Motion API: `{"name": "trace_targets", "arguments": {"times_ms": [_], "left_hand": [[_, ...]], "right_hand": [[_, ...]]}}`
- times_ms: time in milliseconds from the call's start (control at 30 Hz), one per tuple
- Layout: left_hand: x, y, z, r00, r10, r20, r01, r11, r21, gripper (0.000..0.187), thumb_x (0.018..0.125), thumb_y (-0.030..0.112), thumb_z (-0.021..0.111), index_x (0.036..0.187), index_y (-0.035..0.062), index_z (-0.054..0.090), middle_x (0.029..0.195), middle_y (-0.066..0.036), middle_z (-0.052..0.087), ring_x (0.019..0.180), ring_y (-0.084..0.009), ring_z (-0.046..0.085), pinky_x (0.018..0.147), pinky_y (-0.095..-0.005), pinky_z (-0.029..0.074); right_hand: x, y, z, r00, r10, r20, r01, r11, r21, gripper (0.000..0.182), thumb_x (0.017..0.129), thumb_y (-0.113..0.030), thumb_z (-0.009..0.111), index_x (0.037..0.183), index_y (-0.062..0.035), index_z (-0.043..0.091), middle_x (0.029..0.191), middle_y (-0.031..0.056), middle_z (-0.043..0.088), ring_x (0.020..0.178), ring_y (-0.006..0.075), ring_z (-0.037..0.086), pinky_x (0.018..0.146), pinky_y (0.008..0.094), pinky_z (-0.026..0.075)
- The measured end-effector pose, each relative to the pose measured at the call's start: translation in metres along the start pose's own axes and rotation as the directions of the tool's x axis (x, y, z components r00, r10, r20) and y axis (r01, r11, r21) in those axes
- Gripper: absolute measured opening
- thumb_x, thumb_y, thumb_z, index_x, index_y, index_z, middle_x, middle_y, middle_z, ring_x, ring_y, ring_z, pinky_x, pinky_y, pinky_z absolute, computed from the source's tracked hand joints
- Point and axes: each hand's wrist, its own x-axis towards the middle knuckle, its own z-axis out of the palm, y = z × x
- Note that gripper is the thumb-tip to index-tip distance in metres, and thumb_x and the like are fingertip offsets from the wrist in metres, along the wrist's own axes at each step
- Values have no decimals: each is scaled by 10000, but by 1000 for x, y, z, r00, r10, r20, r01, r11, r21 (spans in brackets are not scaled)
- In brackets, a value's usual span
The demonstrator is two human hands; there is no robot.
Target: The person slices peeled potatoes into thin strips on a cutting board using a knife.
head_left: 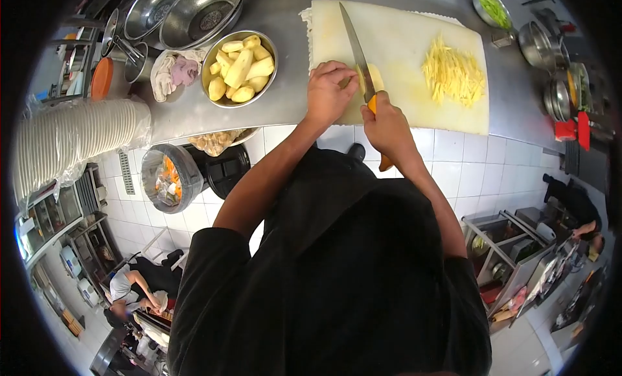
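Observation:
My right hand (390, 128) is wrapped round the orange handle of a long kitchen knife (356, 47), whose blade points away from me over the white cutting board (402, 26). A pale yellow peeled potato piece (375, 78) lies against the blade, partly covered by it. On the other side of the blade, the bent fingers of my left hand (330, 94) press together against the potato, close to the knife. Thin potato strips (453, 72) are heaped on the right part of the board.
Left of the board stands a metal bowl (275, 65) of peeled potatoes, beside a crumpled cloth (173, 74) and colanders (202, 16). Stacked containers (84, 139) and a bin (155, 198) with scraps are farther left. Metal bowls (541, 42) line the right. Two people are in the background.

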Motion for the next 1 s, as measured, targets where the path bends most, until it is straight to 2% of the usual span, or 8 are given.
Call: {"name": "trace_targets", "arguments": {"times_ms": [400,500,600,800,900,1000], "left_hand": [[1,2,-1,997,-62,46,63,998,-15,95,792,164,737,824,77,755,906,-32,687,900,-246,626,874,-378,442],[1,2,-2,996,-73,59,72,997,14,96,787,164,738,819,76,756,919,-38,690,916,-247,626,883,-376,439],[3,1,-2,984,-147,103,153,987,-47,113,777,183,742,818,79,761,922,-41,690,940,-245,623,901,-377,429],[5,1,3,979,-177,102,181,983,-26,139,739,201,746,822,92,768,915,-28,690,964,-236,620,915,-388,414],[4,-1,4,980,-174,94,178,983,-36,125,724,193,746,804,98,765,906,-23,687,955,-235,618,903,-387,415],[2,-1,6,992,-106,75,102,994,50,107,721,187,746,786,103,760,896,-25,682,941,-237,615,893,-391,417]], "right_hand": [[-5,2,1,999,-30,-26,30,999,-19,278,952,-193,567,1024,51,455,825,343,639,853,529,626,791,575,483],[-5,0,4,1000,-11,-22,10,999,-30,273,950,-189,567,1015,51,454,814,342,637,848,528,627,786,577,484],[-5,1,5,999,-33,-30,32,999,-35,261,951,-186,563,1012,44,454,815,342,636,848,526,628,790,575,484],[-10,0,-7,999,-35,-15,34,998,-58,250,957,-189,554,1007,36,456,815,338,637,838,529,624,786,573,478],[-15,-1,-17,999,-37,-7,37,998,-47,257,960,-195,555,1005,37,454,805,338,635,830,531,621,776,574,474],[-21,-7,-27,1000,-13,-6,12,999,-33,263,961,-202,557,1006,34,451,797,335,635,823,528,620,765,574,471]]}}
